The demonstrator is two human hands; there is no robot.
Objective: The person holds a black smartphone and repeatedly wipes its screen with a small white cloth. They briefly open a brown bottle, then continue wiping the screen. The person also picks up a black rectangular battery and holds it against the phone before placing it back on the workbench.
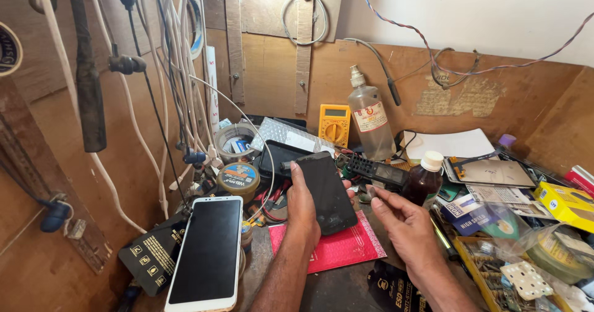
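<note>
Left hand has its fingers clamped round one dark phone, held above the red mat on the table, long axis running roughly 11 to 5 o'clock. Right hand sits at the phone's 3 o'clock, just beside it, fingers loosely together, holding nothing. Second phone, white, at 8 o'clock. Two bottles: clear, brown.

Crowded bench leaves little room for passage

The only open stretch lies over the red mat between the two forearms; a white phone and hanging cables close the left, while a brown bottle, a clear spray bottle and stacked boxes hem in the right and rear.
</note>
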